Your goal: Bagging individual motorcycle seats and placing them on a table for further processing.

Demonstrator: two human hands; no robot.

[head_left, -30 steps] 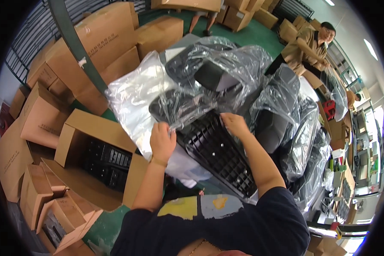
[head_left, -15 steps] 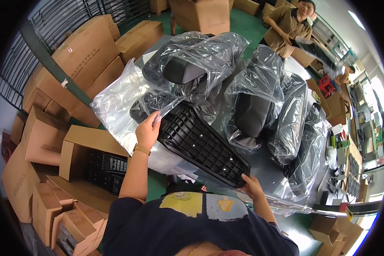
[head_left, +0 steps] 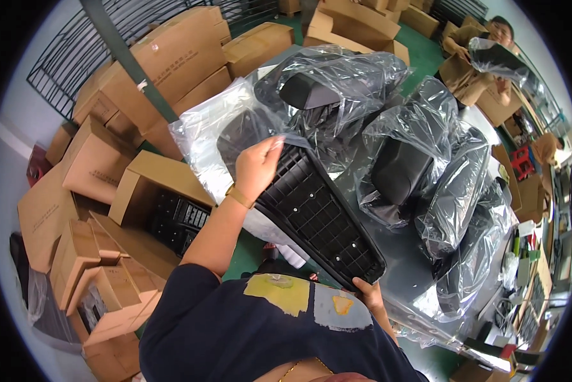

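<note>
The black gridded panel point(head_left: 321, 216) is held slantwise at the centre of the frame, its upper end met by clear film point(head_left: 286, 137). In the open carton point(head_left: 171, 169) at the left, black gridded parts point(head_left: 181, 219) are contained; in a smaller box point(head_left: 117, 274) at the lower left, greyish plastic point(head_left: 94, 302) can be seen. Black seats point(head_left: 400, 172) are enclosed in clear bags point(head_left: 464, 197) across the middle and right.

The panel is spanned by both hands: at its upper end the film is pinched between the thumb and fingers of the left hand point(head_left: 257, 169), while its lower corner is clasped by the right hand point(head_left: 369, 294) — thumb laid over the rim, the other fingers largely hidden.

The counter point(head_left: 397, 267) beneath is crowded to the panel's right by the bagged seats. Stacked cartons point(head_left: 178, 57) at the upper left are partly blocked by a dark post point(head_left: 127, 60). At the upper right, a wrapped dark piece point(head_left: 499, 60) is held by a co-worker point(head_left: 464, 79).
</note>
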